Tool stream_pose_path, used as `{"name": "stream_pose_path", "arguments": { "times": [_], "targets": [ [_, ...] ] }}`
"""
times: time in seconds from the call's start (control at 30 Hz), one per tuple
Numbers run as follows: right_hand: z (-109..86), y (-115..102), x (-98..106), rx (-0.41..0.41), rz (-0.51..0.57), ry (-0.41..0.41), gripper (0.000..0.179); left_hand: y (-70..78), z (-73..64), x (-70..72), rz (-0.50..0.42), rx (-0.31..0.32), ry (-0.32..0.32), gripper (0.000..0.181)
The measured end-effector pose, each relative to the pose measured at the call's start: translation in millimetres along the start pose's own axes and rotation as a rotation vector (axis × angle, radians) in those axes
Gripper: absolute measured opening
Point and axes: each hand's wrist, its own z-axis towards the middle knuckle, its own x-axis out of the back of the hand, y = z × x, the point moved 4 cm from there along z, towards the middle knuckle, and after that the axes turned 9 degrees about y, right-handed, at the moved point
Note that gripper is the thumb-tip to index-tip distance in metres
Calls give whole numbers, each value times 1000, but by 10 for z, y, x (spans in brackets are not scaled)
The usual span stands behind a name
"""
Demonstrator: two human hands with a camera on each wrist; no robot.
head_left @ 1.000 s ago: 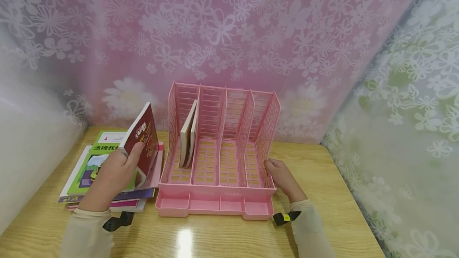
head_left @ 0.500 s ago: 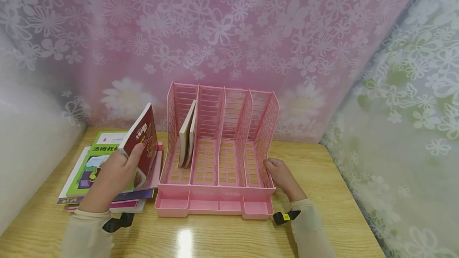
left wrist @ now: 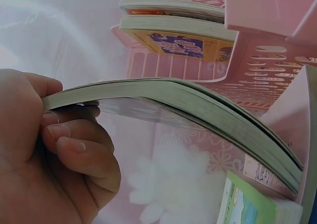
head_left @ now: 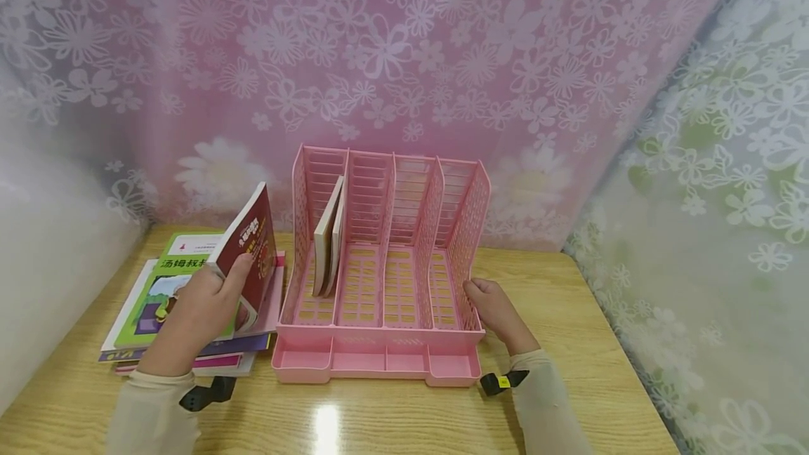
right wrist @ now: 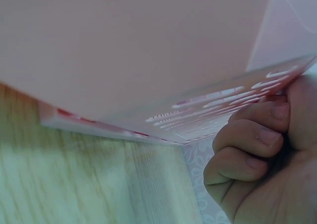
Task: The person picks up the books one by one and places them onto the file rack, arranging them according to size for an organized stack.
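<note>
A dark red paperback book stands tilted over the pile at the left, pinched near its edge by my left hand. In the left wrist view the book's pages bow in a curve, with the thumb above and curled fingers below. My right hand grips the right side wall of a pink desktop file rack. Seen in the right wrist view, the fingers curl at the edge of the slotted wall. Two thin books lean upright in the rack's leftmost compartment.
Beneath the held book lies a stack of books, topped by a green-covered one. Small trays run along the rack's front. The wooden table meets a pink floral curtain behind and a pale one at the right.
Almost nothing differs. The whole scene shifts very slightly leftward in the head view, while both hands keep their grips and the red book stays tilted over the pile.
</note>
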Motion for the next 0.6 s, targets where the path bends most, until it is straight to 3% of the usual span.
{"name": "stream_pose_path", "arguments": {
  "times": [0.17, 0.3, 0.47, 0.6],
  "targets": [
    [-5, 4, 12, -4, 6, -4, 45, 27, -15, -8, 45, 3, 3, 73],
    [-7, 6, 13, -14, 4, -13, 46, 68, -33, -17, 91, -59, 57, 70],
    [2, 9, 14, -7, -8, -3, 47, 103, -23, 12, 121, -155, 239, 67],
    [-1, 14, 13, -7, -9, -6, 47, 105, -50, 101, 26, -220, 446, 57]
  ]
}}
